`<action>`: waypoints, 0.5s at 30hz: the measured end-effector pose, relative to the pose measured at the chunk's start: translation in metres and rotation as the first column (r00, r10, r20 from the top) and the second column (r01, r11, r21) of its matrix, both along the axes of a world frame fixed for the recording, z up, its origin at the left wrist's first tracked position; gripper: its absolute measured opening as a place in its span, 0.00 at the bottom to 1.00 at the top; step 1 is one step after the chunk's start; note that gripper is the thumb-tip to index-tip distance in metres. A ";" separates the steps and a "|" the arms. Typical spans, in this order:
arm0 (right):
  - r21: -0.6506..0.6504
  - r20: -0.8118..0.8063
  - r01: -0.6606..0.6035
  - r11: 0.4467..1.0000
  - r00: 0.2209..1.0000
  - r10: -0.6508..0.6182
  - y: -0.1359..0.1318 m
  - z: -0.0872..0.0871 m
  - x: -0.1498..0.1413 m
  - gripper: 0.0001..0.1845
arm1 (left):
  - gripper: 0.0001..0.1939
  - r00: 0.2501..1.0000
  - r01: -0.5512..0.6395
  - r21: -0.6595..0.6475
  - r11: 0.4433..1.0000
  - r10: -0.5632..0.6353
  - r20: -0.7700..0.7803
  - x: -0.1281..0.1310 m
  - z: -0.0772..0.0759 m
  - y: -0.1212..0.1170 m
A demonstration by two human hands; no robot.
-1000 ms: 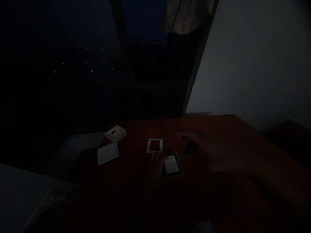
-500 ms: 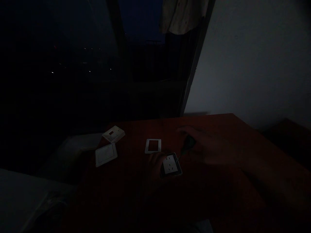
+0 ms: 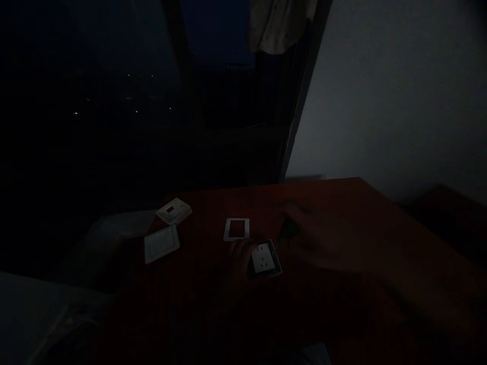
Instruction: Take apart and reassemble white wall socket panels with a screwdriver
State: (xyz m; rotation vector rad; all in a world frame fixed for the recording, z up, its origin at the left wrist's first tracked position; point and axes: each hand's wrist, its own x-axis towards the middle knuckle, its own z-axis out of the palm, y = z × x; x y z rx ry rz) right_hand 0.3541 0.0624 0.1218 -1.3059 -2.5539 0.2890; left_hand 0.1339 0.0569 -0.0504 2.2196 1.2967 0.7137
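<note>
While your left hand grips the socket, your right hand grasping a screwdriver at its right edge, white frame behind it.

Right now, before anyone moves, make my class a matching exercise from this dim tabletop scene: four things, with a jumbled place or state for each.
Column 1
1. screwdriver
2. socket
3. hollow frame
4. pale cloth

Column 2
A. hanging at the top of the view
B. held at its side by the left hand
C. flat on the table, in neither hand
D. held in the right hand

Pairs: 1-D, 2-B, 3-C, 4-A
</note>
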 end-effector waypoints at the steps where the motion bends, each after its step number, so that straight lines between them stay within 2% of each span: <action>1: 0.038 0.055 0.074 0.997 0.996 -0.076 0.000 0.000 -0.002 0.22 | 0.35 1.000 0.000 -0.004 1.000 0.000 -0.006 -0.001 -0.001 0.000; 3: 0.077 0.144 0.176 0.981 0.972 -0.185 0.002 -0.002 -0.006 0.19 | 0.36 1.000 0.009 -0.018 1.000 -0.009 -0.024 -0.002 -0.002 0.002; 4: 0.069 0.158 0.186 0.980 0.968 -0.195 0.003 -0.003 -0.006 0.17 | 0.37 0.999 0.014 -0.021 1.000 -0.014 -0.033 -0.003 -0.002 0.003; 7: -0.022 0.057 0.077 0.997 0.996 -0.075 0.004 -0.004 -0.002 0.10 | 0.37 0.997 0.043 -0.021 0.999 -0.044 -0.068 -0.006 -0.002 0.006; 10: -0.077 -0.116 -0.013 0.997 0.993 0.005 0.002 -0.004 0.008 0.14 | 0.39 0.995 0.048 -0.029 0.998 -0.050 -0.086 -0.007 0.004 0.008; 12: -0.059 -0.179 0.031 0.998 0.983 -0.041 -0.001 -0.007 0.016 0.15 | 0.38 0.997 0.029 -0.039 0.999 -0.031 -0.075 -0.005 0.010 0.009; 15: -0.020 -0.223 0.168 0.986 0.960 -0.169 -0.007 -0.016 0.029 0.14 | 0.28 0.996 0.017 -0.005 1.000 -0.017 -0.093 0.004 0.021 0.010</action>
